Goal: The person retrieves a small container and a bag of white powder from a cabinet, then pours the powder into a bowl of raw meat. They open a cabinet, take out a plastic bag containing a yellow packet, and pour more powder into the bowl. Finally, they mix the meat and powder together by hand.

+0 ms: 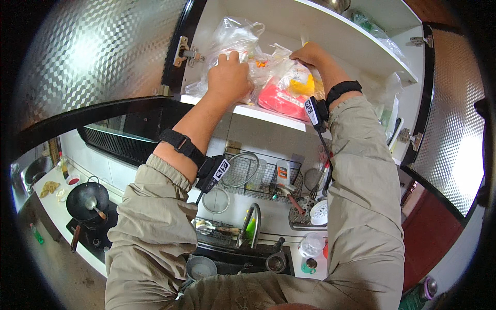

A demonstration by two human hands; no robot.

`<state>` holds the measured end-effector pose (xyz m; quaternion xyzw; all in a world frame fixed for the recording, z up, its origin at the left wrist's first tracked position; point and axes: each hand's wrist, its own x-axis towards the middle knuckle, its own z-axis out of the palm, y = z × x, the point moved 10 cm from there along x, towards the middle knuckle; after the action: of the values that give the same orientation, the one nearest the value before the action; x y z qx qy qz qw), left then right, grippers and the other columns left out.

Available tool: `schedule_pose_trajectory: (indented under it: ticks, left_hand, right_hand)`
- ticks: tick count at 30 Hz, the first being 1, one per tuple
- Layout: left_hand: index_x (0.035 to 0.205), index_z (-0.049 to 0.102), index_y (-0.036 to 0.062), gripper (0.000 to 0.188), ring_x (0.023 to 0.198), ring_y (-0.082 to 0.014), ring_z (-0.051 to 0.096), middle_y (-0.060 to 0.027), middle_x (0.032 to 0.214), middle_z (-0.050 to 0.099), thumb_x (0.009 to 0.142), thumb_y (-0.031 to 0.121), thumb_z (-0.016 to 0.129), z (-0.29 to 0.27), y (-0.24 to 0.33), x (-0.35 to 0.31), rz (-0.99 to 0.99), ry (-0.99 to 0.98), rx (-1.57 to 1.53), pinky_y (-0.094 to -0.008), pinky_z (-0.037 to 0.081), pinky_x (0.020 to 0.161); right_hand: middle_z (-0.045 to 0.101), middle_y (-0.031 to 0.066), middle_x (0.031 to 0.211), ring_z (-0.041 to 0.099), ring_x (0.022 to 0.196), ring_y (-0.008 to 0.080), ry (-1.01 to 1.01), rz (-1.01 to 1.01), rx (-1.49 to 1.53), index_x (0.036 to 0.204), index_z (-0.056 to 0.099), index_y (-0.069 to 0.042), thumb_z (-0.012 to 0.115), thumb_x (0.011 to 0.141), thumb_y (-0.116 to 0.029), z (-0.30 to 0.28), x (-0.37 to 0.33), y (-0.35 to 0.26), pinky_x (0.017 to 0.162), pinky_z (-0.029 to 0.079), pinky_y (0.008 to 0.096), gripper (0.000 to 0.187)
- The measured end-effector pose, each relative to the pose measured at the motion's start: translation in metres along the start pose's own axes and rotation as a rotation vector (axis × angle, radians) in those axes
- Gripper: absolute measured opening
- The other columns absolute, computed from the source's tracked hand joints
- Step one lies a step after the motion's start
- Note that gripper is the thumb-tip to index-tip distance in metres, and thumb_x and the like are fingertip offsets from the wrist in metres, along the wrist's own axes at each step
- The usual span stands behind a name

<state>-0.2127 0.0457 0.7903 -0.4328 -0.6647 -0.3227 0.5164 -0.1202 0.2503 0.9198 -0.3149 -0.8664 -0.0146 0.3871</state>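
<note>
The person's 2 bare hands reach up into an open white wall cabinet, over the front edge of its white lower shelf (243,110). The left hand (227,80) is at the shelf's left part, its fingers curled against a crumpled, clear plastic bag (235,33) that stands near the left wall; whether they are closed on it cannot be told, as the fingertips are hidden. The right hand (309,54) is pinched on the upper part of a clear, wrinkled plastic sack (289,72) at the middle of the shelf. Within or beneath that film lie a red packet with pale markings (279,99), close to the front edge, and a yellow packet (304,85) just above it, beside the right forearm.

At the shelf's right end, more clear plastic wrapping (392,98) leans by the side wall. 2 black-framed doors of patterned glass stand open, the left door (98,57) and the right door (454,119).

Below, a black wire dish rack (263,186) hangs above a curved metal tap (256,219) and a black sink (227,262). Toward the left end of the white table (51,204), a black wok (77,201) with a metal ladle (91,202) inside sits on a black stove (103,232).
</note>
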Motion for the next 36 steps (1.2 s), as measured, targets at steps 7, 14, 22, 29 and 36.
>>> schedule_pose_trajectory:
  ticks: [7, 14, 22, 29, 36]
  left_hand:
    - [0.096, 0.072, 0.0124, 0.027, 0.108, -0.0307, 0.056, -0.0092, 0.111, 0.058, 0.073, 0.026, 0.072, -0.011, -0.006, -0.007, -0.037, 0.052, -0.020, -0.0426, 0.056, 0.078]
    - [0.092, 0.072, 0.0113, 0.018, 0.106, -0.0306, 0.057, -0.0103, 0.109, 0.058, 0.077, 0.019, 0.064, -0.003, -0.007, -0.006, -0.021, 0.049, 0.014, -0.0432, 0.056, 0.078]
    - [0.092, 0.072, 0.0100, 0.018, 0.104, -0.0322, 0.058, -0.0109, 0.110, 0.058, 0.078, 0.016, 0.063, 0.002, -0.009, -0.005, -0.024, 0.068, 0.017, -0.0431, 0.056, 0.079]
    - [0.090, 0.075, 0.0103, 0.019, 0.109, -0.0308, 0.056, -0.0092, 0.114, 0.059, 0.079, 0.022, 0.065, 0.002, -0.010, -0.003, -0.040, 0.097, 0.007, -0.0414, 0.056, 0.079]
    - [0.099, 0.071, 0.0123, 0.027, 0.112, -0.0331, 0.055, -0.0108, 0.118, 0.055, 0.079, 0.030, 0.067, 0.007, -0.012, -0.002, -0.058, -0.005, 0.008, -0.0456, 0.054, 0.084]
  right_hand:
    - [0.068, 0.0235, 0.103, 0.065, 0.097, 0.0389, 0.438, -0.094, -0.221, 0.097, 0.071, 0.001, 0.060, 0.080, -0.026, -0.028, 0.048, 0.024, 0.084, 0.050, 0.0446, 0.034]
    - [0.068, 0.0229, 0.105, 0.065, 0.101, 0.0387, 0.654, 0.022, -0.060, 0.100, 0.071, 0.000, 0.055, 0.086, -0.028, -0.067, 0.053, 0.039, 0.086, 0.050, 0.0442, 0.035]
    - [0.069, 0.0158, 0.109, 0.067, 0.094, 0.0299, 0.921, -0.094, -0.586, 0.100, 0.071, -0.004, 0.055, 0.087, -0.021, -0.127, -0.014, -0.028, 0.077, 0.052, 0.0397, 0.027]
    - [0.068, 0.0116, 0.095, 0.064, 0.081, 0.0190, 0.875, -0.251, 0.792, 0.101, 0.065, 0.005, 0.068, 0.082, -0.019, -0.154, -0.015, 0.007, 0.068, 0.050, 0.0315, 0.031]
    - [0.070, 0.0182, 0.095, 0.067, 0.088, 0.0340, 0.969, -0.283, 0.582, 0.091, 0.070, -0.007, 0.062, 0.083, -0.037, -0.222, -0.003, 0.021, 0.073, 0.049, 0.0486, 0.033]
